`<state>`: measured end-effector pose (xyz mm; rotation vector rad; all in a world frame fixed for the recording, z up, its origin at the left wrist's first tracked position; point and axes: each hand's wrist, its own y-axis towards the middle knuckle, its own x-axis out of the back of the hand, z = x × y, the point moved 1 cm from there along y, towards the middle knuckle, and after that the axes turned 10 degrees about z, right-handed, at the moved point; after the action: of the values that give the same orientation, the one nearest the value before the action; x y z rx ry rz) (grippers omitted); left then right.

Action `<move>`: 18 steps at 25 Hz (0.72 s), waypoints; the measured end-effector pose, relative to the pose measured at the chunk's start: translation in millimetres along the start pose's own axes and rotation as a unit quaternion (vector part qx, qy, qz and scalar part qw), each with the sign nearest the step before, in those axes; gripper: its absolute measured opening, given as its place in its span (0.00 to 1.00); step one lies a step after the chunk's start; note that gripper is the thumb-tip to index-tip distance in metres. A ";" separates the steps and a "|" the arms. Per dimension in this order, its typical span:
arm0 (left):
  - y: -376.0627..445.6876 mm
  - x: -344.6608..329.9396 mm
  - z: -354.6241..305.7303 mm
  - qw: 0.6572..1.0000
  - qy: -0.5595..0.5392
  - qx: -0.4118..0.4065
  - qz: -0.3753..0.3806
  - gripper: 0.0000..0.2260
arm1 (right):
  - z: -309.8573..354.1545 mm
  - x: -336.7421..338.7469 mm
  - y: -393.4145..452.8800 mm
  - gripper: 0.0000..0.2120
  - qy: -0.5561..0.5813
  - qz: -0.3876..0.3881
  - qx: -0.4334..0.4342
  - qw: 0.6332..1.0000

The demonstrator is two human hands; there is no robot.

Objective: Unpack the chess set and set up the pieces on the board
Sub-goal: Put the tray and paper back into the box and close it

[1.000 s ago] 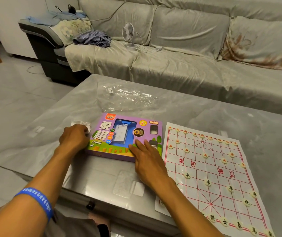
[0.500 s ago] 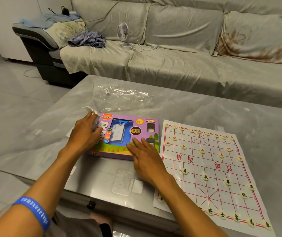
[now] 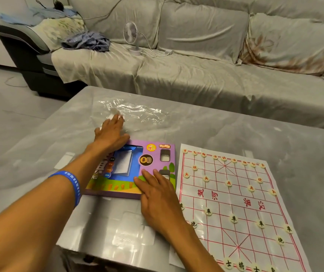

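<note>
1. Purple cardboard marks out the chess box (image 3: pixel 137 169), a flat rectangle lying on the desk (image 3: pixel 235 130) just left of the board, with a blue window panel and small cut-outs in its lid
2. Right hand (image 3: pixel 157 195) lies flat on the box's near right corner, fingers straight and slightly spread; I judge it is there to pin the light box so it cannot slide
3. Left hand (image 3: pixel 111 132) reaches beyond the box's far edge with fingers extended, touching a small crumpled white scrap (image 3: pixel 116 113); whether the fingertips pinch it or only push it, I cannot tell
4. Scrap and hand sit at the near edge of a clear plastic bag (image 3: pixel 133 112), thin, glossy and wrinkled, probably the set's wrapping being gathered out of the way
5. Board (image 3: pixel 226 197) is a soft white sheet printed with a red grid and red characters, spread flat on the desk, touching or almost touching the box
6. Small round pale pieces (image 3: pixel 233 218), each bearing a character, stand on the grid points along both ends, so the set-up looks close to finished
7. Desk surface is grey, smooth and reflective
</note>
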<state>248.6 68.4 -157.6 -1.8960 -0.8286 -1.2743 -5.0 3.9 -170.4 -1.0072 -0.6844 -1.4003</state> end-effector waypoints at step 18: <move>11.5 -16.7 6.8 0.972 -0.165 0.134 -0.104 0.09 | -8.2 -1.6 8.0 0.18 0.038 -0.032 -0.002 0.999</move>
<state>256.1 65.5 -177.4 -1.8597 -1.3312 -0.9156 1.3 -3.4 -176.8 -0.9362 -0.6630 -1.4883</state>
